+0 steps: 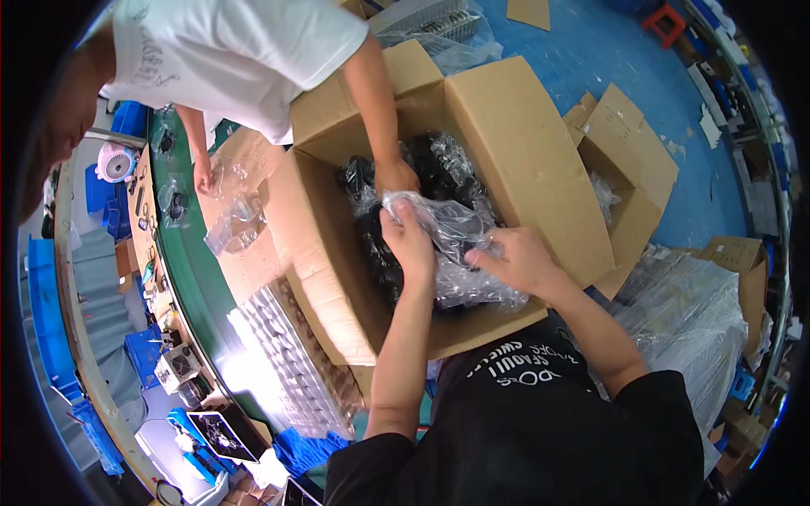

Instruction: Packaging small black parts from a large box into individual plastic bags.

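Over a large open cardboard box point(523, 143) I hold a clear plastic bag point(451, 221) between both hands. My left hand point(411, 243) is closed on the bag's left side, its thumb on top. On the other side my right hand point(516, 260) grips the same bag near its lower right. Whatever is inside the bag is hard to make out. Below, the box contains several dark items wrapped in clear plastic point(447, 160). A co-worker's hand point(395, 175) reaches into the box just beyond my left hand.
The co-worker in a white shirt point(228, 59) leans in from the far left. A green conveyor belt point(190, 253) runs along the left, beside stacked white trays point(291, 363). Right of the box are another open carton point(620, 160) and a plastic-wrapped stack point(692, 312).
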Demonstrator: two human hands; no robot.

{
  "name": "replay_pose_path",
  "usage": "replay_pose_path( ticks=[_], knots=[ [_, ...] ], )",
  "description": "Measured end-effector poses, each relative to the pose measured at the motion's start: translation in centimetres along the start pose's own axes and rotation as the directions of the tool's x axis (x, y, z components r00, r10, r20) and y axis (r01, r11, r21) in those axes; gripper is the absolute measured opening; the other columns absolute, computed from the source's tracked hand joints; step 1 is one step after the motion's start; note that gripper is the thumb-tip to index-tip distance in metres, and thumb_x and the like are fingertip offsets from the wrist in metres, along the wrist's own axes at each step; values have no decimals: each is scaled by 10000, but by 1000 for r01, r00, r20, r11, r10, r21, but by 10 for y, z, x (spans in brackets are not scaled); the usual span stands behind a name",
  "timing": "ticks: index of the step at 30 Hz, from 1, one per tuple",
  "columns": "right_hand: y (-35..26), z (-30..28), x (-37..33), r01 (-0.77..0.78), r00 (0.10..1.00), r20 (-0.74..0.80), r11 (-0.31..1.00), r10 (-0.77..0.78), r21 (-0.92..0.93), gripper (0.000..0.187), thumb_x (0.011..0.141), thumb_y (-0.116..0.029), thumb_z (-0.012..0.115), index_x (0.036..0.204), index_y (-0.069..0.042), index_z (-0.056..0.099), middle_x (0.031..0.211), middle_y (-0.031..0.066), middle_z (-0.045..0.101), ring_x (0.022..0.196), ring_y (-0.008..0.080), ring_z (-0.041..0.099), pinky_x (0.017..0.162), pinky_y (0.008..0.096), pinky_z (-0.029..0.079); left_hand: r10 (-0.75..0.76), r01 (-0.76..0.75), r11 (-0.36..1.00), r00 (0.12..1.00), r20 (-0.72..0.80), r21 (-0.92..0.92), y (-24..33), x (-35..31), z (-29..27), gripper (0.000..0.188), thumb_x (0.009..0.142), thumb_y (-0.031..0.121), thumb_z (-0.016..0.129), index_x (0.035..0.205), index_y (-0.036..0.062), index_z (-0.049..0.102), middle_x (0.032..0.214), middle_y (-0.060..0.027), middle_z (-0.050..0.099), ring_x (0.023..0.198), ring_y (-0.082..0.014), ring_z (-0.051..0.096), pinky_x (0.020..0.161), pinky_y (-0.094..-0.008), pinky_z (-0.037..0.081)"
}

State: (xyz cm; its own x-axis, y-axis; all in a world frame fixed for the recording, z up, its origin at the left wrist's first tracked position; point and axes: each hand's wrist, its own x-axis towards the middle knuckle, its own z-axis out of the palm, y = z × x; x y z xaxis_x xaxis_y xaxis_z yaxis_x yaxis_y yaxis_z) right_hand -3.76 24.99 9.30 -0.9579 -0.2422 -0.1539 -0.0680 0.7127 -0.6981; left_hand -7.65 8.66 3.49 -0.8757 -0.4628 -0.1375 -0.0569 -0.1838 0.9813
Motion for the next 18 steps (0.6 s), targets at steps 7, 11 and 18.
replay_pose_path(
  ticks=[7, 11, 18],
  knots=[
    [3, 3, -5, -28, 997, -76, 997, 33, 71, 242, 788, -209, 617, 691, 12, 610, 510, 42, 518, 438, 164, 404, 438, 298, 338, -316, 325, 941, 944, 99, -96, -47, -5, -18, 242, 909, 267, 518, 823, 41, 509, 606, -10, 485, 501, -85, 418, 499, -200, 379],
    [-14, -12, 12, -190, 977, -53, 952, 208, 242, 259, 806, -221, 612, 678, 4, 619, 475, 7, 435, 414, 110, 318, 406, 267, 282, -518, 618, 777, 739, 431, -125, -71, 43, -30, 264, 882, 308, 571, 816, 55, 530, 571, 7, 467, 423, -52, 362, 383, -173, 285],
    [-36, -31, 56, -87, 978, -156, 955, 135, 282, 253, 791, -192, 643, 657, 17, 594, 480, -25, 404, 433, 71, 291, 399, 233, 255, -410, 407, 910, 911, -38, -76, -144, 103, -75, 250, 835, 263, 605, 857, 20, 550, 603, -58, 496, 479, -177, 432, 455, -279, 370]
  ],
)
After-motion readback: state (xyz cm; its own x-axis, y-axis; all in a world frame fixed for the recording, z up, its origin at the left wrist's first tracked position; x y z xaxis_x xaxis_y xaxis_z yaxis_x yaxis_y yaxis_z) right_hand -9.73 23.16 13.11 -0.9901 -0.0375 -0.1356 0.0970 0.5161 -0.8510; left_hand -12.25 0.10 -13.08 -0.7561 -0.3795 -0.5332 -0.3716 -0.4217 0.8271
